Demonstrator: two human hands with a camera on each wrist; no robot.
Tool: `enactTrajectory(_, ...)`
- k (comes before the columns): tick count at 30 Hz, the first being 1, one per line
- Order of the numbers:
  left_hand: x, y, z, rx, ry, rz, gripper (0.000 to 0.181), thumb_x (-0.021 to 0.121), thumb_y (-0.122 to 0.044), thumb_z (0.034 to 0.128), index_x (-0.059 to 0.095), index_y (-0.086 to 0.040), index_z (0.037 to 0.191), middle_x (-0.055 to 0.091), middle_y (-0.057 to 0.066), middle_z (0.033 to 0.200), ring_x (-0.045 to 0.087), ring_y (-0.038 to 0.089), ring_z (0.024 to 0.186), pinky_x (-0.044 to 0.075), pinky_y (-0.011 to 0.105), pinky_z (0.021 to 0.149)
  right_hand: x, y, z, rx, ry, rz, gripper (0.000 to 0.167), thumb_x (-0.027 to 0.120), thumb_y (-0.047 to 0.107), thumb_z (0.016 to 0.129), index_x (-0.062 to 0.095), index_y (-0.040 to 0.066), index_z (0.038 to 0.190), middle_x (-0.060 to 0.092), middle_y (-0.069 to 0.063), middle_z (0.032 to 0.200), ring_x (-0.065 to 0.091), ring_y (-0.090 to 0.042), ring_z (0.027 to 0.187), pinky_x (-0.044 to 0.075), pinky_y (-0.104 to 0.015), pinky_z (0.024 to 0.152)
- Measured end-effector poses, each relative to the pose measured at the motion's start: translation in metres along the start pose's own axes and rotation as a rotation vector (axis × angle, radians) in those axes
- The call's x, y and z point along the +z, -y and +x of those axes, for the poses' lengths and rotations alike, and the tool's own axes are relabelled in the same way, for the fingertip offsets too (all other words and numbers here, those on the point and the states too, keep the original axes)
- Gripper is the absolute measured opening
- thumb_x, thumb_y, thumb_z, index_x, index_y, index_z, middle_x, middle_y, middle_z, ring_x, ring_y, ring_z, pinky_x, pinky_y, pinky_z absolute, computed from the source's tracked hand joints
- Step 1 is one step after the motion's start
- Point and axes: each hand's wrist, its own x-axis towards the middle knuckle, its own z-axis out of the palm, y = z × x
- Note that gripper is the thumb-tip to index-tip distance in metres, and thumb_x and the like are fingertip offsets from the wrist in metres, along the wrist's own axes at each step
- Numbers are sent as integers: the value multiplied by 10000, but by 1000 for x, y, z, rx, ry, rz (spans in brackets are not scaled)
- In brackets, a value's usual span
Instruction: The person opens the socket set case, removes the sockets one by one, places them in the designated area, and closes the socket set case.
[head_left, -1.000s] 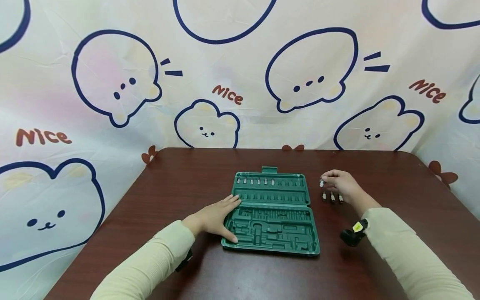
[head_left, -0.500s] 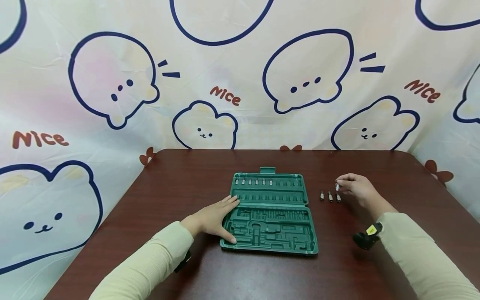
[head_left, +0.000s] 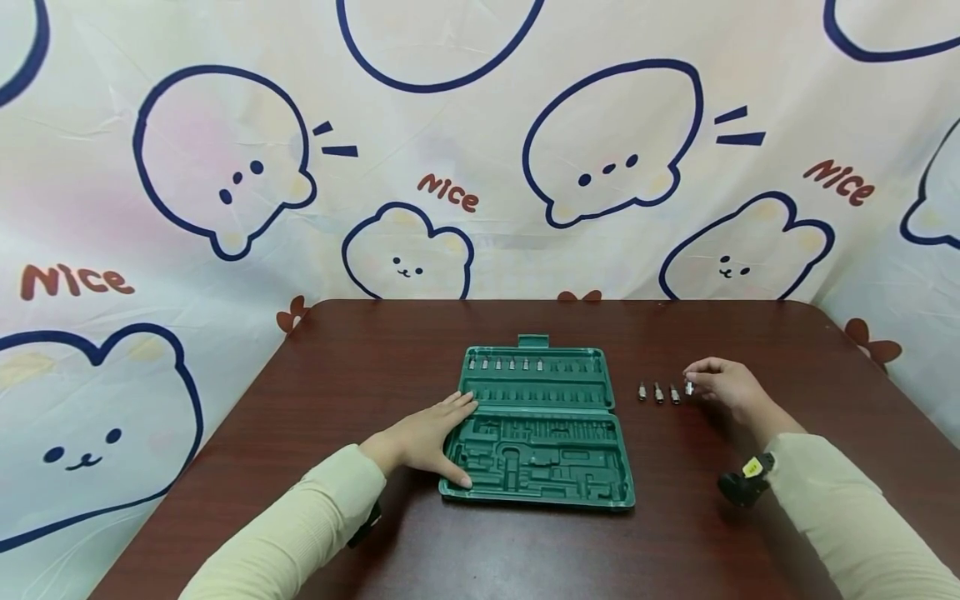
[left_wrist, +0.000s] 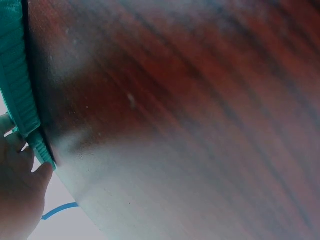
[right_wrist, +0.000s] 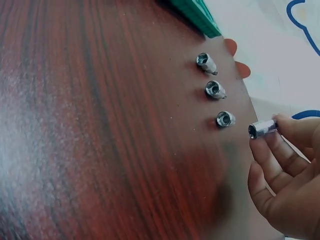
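Flatly, left hand (head_left: 420,435) touches case (head_left: 549,410) — right (head_left: 727,388) pinches socket (right_wrist: 262,129)

Pale cartoon-bear backdrop (head_left: 510,150) behind a reddish-brown table (head_left: 375,350)

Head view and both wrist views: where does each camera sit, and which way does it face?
Head: on the person's head, facing forward and down over table, green case and patterned backdrop; left hand, right hand and pale sleeves show.
Left wrist: on that wrist, facing mostly table; part of that hand and the case edge show at left.
Right wrist: on that wrist, facing that hand as it pinches a metal socket.
Shared: head and right wrist views both show the held socket and three sockets on the table.
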Motion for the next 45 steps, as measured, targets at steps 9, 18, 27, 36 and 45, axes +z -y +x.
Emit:
enactTrajectory(9, 0, 0, -1, 1, -1, -1, 1083, 606, -669, 581, 152, -119, 1396, 76, 20, 1439, 21, 184, 1298, 214, 419, 981, 3, -4, 3, 12, 34, -92, 319, 496, 155, 885, 493, -117, 1052, 564, -31, 827, 535, -113, 732, 439, -310, 669)
enactTrajectory(18, 0, 0, -1, 2, -6, -3, 1083, 603, -670, 582, 155, -114, 1396, 78, 23, 1439, 27, 196, 1299, 208, 428, 981, 4, -3, 8, 22, 38, -196, 279, 484, 137, 886, 519, -106, 1019, 535, -106, 839, 513, -217, 738, 436, -327, 631)
enactTrajectory(27, 0, 0, -1, -5, -6, 7, 1088, 594, -683, 575, 157, -118, 1396, 79, 20, 1439, 30, 191, 1298, 213, 425, 980, 9, -2, 13, 53, 28, -262, 191, 489, 75, 867, 561, -97, 909, 530, -85, 745, 503, -191, 662, 439, -315, 567)
enactTrajectory(36, 2, 1, 1, -11, -3, 21, 1095, 580, -701, 565, 155, -131, 1397, 75, 8, 1439, 24, 174, 1298, 208, 413, 985, 10, -2, 15, 98, 22, -281, 167, 503, 59, 852, 580, -86, 882, 542, -77, 722, 505, -176, 636, 436, -305, 552)
enactTrajectory(45, -1, -1, -1, -1, 1, 9, 1086, 601, -674, 579, 151, -119, 1396, 75, 20, 1439, 28, 189, 1298, 200, 420, 987, 10, 0, 13, 98, 21, -281, 170, 503, 39, 848, 571, -102, 915, 548, -96, 754, 508, -192, 660, 438, -309, 563)
